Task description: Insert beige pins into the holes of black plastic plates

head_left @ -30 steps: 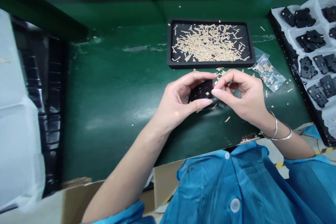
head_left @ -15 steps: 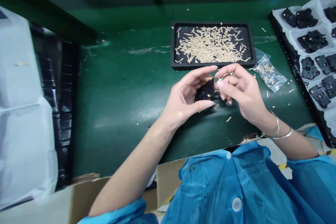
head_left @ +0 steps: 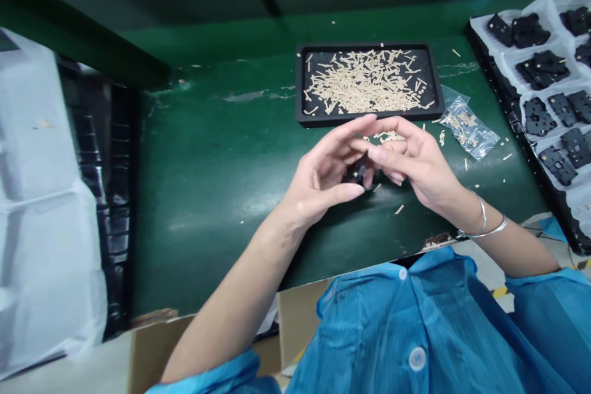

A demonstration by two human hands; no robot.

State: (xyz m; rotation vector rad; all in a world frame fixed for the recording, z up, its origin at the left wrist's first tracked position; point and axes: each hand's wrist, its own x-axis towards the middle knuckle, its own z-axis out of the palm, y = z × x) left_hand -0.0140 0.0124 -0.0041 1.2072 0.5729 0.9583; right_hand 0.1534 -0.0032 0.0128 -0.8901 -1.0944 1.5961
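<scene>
Between my two hands is a small black plastic part (head_left: 355,175) with a tiny pale spot on it; the fingers hide much of it. My left hand (head_left: 325,175) curls around its left side, thumb along the lower edge. The fingers of my right hand (head_left: 410,163) are bent, with thumb and fingertips touching the part's upper right edge. Whether a small strip is pinched there, I cannot make out. Just beyond the hands lies a black tray (head_left: 302,118) full of short beige strips (head_left: 364,83).
A clear plastic bag (head_left: 473,132) with beige pieces lies right of the tray, loose strips around it. On the far right stands a lined tray (head_left: 503,58) of black parts (head_left: 538,117). White sheeting (head_left: 41,228) covers black trays (head_left: 113,197) on the left.
The black part has turned between the hands, showing less of its face. My right hand has moved left, its thumb and fingers now against the part's edge. The view has shifted slightly.
</scene>
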